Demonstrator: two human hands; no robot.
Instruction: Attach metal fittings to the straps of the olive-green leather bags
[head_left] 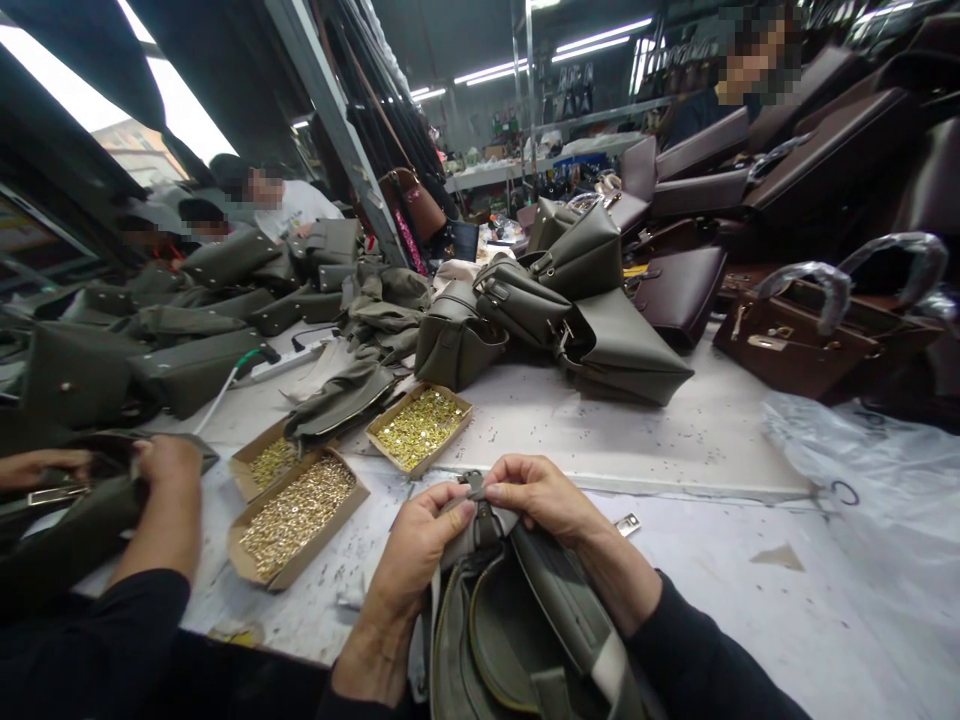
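An olive-green handbag (517, 620) lies at the table's front edge, its opening and zip lining towards me. At its far end my left hand (420, 535) pinches a short strap tab (484, 515) between thumb and fingers. My right hand (544, 495) grips the same tab from the other side, fingertips close to the left thumb. Whatever small part may sit between the fingertips is hidden. Just beyond the right wrist lies a small metal plate (627, 524). Left of my hands stand cardboard trays of small gold-coloured metal pieces (300, 515) and brass-coloured pieces (420, 428).
At the left, a co-worker's hands (169, 465) work on another green bag (67, 540). Several green bags (630, 345) pile up ahead. Dark brown handbags (795, 340) and clear plastic sheeting (885, 480) occupy the right. A raised board edge (675, 490) crosses the table (720, 600).
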